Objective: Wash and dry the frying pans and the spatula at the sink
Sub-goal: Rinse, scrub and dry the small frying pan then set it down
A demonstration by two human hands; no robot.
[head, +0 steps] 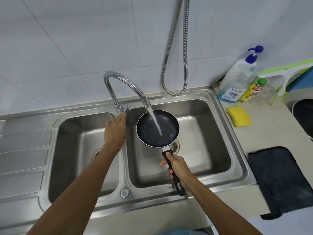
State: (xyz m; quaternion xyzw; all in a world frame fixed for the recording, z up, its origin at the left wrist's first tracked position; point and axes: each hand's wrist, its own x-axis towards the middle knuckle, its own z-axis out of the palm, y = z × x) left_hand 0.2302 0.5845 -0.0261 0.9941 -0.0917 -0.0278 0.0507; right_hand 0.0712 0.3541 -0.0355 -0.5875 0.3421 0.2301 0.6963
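Water from the faucet (125,85) streams into a frying pan (156,128) held over the R basin of the sink (237,141); right hand (177,167) closed round its handle, left hand (116,128) fingers resting on the tap lever at faucet base.

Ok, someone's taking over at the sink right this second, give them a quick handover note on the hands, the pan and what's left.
Left hand: on the tap lever at the faucet base; grip unclear.
Right hand: shut on the frying pan handle, pan held over the right basin.
Water is running into the pan.
Yellow sponge and dark towel lie on the counter to the right.
Done: rinsing under way.
Left: scrub, dry, other items; spatula not in view.
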